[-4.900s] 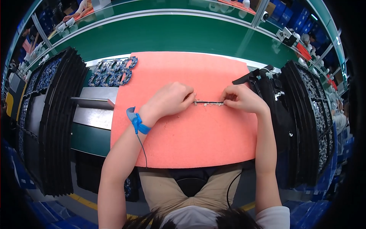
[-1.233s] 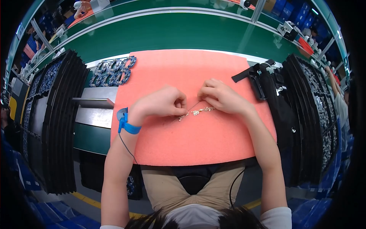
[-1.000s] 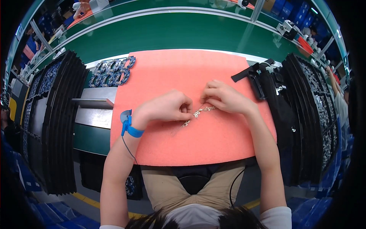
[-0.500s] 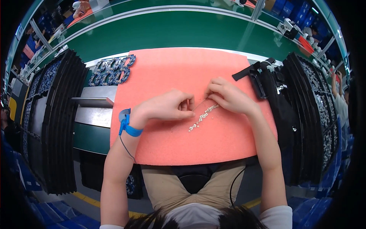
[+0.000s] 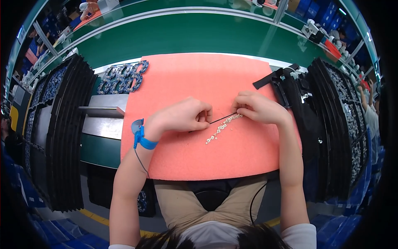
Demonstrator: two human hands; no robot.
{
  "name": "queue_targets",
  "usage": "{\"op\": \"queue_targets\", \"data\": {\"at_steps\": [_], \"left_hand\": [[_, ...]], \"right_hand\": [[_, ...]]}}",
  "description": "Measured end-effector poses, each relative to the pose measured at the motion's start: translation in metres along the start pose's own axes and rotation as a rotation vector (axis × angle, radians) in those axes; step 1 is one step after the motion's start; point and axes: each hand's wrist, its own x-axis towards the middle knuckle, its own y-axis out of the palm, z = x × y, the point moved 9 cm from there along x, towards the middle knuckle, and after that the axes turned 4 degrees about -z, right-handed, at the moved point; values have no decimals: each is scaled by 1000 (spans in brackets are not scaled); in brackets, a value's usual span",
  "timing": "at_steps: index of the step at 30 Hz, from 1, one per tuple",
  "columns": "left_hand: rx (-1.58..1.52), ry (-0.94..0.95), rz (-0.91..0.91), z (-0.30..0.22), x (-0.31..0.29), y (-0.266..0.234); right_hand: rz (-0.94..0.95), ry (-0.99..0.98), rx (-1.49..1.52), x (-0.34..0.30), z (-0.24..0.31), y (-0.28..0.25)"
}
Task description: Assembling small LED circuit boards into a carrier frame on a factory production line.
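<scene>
The left hand (image 5: 186, 115) and the right hand (image 5: 262, 108) are held over a salmon-pink foam mat (image 5: 203, 79), each with thumb and fingers clamped on a thin, straight black strip (image 5: 223, 118). The strip spans the gap between the hands, slanting from near left to far right; a short dark length shows beyond the left fingers, on their left.

Just on the near side of the strip, a slanting, uneven row of small, pale, square-looking pieces (image 5: 222, 128) lies on the mat, its far right end close under the right hand. A bright blue wrist strap (image 5: 148, 143) with a cord circles the left wrist.

At the mat's far left corner sit blue, ring-shaped circuit boards (image 5: 121, 79) in two rows. Nearer, left of the mat, is a silvery metal plate (image 5: 101, 127) on the green worktop (image 5: 98, 150). Stacked black trays (image 5: 62, 137) stand at far left of the scene, and more black trays with small parts (image 5: 342, 128) at right, beside a black fabric-like bundle (image 5: 304, 118).
</scene>
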Motion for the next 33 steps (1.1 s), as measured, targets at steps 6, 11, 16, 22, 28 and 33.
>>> {"op": "queue_targets", "data": {"at_steps": [6,11,16,22,28,33], "left_hand": [[187,192,-257,-10,3,-6],[325,220,-356,-15,4,-11],[335,246,-378,-14,2,-12],[379,236,-403,-13,6,-8],[327,305,-465,-14,6,-6],[232,278,-399,-11,11,-9]], "right_hand": [[-197,-85,-78,-2,0,-16],[-293,83,-233,-26,-21,-36],[-450,60,-174,-48,-16,-28],[-496,95,-122,-61,-15,-25],[-546,120,-5,-69,-13,-22],[-546,187,45,-77,-10,-15]]}}
